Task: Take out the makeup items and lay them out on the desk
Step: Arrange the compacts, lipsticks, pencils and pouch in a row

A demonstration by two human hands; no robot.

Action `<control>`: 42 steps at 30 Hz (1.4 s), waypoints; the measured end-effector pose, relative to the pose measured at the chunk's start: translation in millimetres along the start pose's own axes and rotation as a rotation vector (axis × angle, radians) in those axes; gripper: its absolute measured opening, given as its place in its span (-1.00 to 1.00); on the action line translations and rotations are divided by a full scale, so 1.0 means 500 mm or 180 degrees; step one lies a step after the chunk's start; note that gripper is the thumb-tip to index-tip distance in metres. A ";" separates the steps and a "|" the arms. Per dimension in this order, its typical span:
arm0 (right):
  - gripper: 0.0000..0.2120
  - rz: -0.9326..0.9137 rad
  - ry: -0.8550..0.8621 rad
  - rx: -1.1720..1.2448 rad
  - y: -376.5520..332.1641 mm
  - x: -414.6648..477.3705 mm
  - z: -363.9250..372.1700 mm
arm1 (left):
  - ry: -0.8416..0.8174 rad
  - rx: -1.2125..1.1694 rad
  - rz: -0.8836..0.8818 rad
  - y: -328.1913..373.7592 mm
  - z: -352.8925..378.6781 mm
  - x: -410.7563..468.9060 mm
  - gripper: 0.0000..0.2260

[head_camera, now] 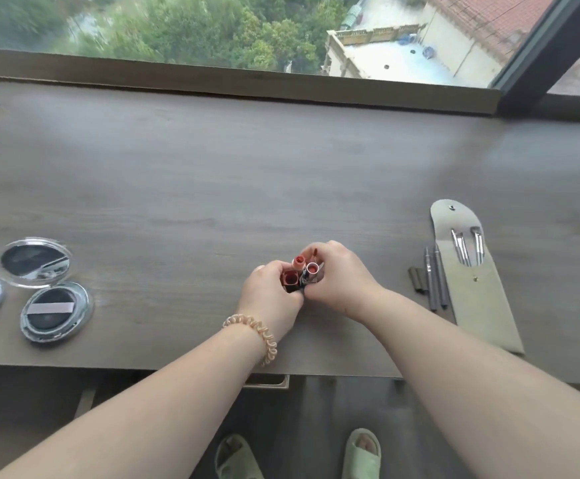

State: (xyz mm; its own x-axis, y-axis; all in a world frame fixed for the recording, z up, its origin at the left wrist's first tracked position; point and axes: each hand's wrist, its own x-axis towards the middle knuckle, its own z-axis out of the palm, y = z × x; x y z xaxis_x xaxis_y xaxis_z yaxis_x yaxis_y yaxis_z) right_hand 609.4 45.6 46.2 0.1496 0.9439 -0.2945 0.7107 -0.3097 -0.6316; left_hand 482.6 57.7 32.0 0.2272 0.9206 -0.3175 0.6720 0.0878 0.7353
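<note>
Between left hand point(270, 296) and right hand point(345, 278), three lipsticks point(290, 279) stand gripped.

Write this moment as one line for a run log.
left hand: holds lipsticks | right hand: holds same lipsticks | laid out on desk: open compact, brush pouch, grey pens
</note>
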 end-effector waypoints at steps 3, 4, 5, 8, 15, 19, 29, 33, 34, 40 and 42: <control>-0.75 -0.0052 -0.0097 0.0003 0.062 -0.018 -0.029 | 0.0014 -0.0018 -0.0120 0.037 0.058 -0.015 -0.76; -0.74 -0.0077 -0.0151 0.0008 0.083 -0.023 -0.041 | 0.0046 -0.0031 -0.0170 0.051 0.076 -0.021 -0.76; -0.73 -0.0098 -0.0181 0.0011 0.099 -0.026 -0.051 | 0.0069 -0.0038 -0.0204 0.064 0.091 -0.024 -0.77; -0.73 -0.0191 -0.0218 0.0019 0.143 -0.028 -0.086 | 0.0148 -0.0001 -0.0275 0.101 0.134 -0.028 -0.79; -0.69 -0.0454 -0.0302 -0.0062 0.194 0.004 -0.147 | 0.0416 -0.0011 -0.0395 0.161 0.190 0.000 -0.79; -0.71 -0.0522 -0.0313 -0.0080 0.196 0.020 -0.145 | 0.0531 -0.0017 -0.0454 0.162 0.194 0.012 -0.79; -0.68 -0.0416 -0.0267 -0.0095 0.196 0.030 -0.133 | 0.0293 0.0276 -0.0326 0.149 0.173 0.035 -0.73; -0.65 -0.0361 -0.0281 -0.0234 0.191 0.032 -0.134 | 0.0120 0.0399 -0.0252 0.141 0.164 0.042 -0.64; -0.63 -0.0343 -0.0282 -0.0255 0.191 0.033 -0.132 | 0.0076 0.0400 -0.0256 0.140 0.163 0.045 -0.65; -0.53 -0.0258 -0.0232 -0.0151 0.195 0.034 -0.126 | 0.0002 0.0485 -0.0243 0.130 0.165 0.054 -0.67; -0.55 -0.0247 -0.0202 -0.0111 0.198 0.032 -0.125 | -0.0006 0.0486 -0.0254 0.128 0.164 0.054 -0.65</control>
State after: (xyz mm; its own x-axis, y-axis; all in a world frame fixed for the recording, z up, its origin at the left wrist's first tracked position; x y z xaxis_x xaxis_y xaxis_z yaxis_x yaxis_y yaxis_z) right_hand 725.0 37.2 24.0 0.0501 0.9554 -0.2912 0.7422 -0.2307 -0.6292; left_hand 589.6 57.0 21.6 0.1701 0.9123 -0.3724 0.7872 0.1016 0.6083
